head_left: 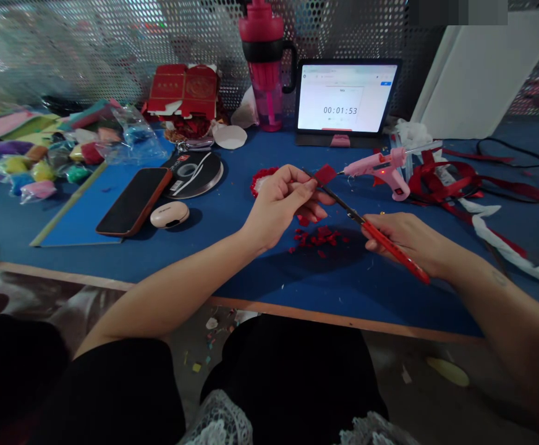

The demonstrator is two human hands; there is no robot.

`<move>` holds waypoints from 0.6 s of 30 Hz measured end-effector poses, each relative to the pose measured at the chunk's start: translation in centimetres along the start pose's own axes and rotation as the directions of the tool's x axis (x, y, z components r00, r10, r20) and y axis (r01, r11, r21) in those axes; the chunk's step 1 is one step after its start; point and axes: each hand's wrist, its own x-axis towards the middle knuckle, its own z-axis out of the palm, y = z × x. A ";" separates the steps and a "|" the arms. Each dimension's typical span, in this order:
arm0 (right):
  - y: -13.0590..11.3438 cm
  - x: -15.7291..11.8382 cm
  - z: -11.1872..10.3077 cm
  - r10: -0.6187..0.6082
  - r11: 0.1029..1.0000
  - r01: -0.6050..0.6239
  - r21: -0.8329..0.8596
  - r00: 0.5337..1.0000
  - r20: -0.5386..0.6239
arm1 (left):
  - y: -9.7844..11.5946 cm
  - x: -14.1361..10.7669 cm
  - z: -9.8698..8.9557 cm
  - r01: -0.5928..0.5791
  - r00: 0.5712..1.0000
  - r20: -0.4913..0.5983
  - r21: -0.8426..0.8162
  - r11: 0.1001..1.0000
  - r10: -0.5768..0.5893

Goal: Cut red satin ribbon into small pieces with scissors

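Observation:
Between the thumb and fingers of my left hand point(288, 201) is a small piece of red ribbon point(326, 175). My right hand point(403, 241) is wrapped round the handles of red-handled scissors point(392, 250), whose dark blades reach up to the ribbon piece beside my left fingertips. Small red scraps point(320, 237) lie on the blue table below the blades. Partly hidden behind my left hand is a round red and white item point(263, 180). A pink glue gun point(381, 170) with a lit red light rests just behind my right hand.
Red ribbon point(445, 182) lies tangled at the right. A tablet point(347, 99) and a pink bottle point(264, 68) stand at the back. At left are a phone point(133, 201), a case point(170, 214), a ribbon spool point(198, 175) and bagged coloured clay point(42, 170).

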 end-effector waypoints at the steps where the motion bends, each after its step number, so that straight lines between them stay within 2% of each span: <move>1: 0.0 0.0 0.0 0.002 1.000 -0.002 -0.001 1.000 0.002 | 0.0 0.0 0.0 0.000 1.000 0.002 -0.002 1.000 0.000; 18: 0.0 0.2 0.1 0.029 0.998 -0.030 -0.046 0.999 -0.034 | 0.1 0.0 0.0 0.003 1.000 -0.018 -0.021 1.000 -0.004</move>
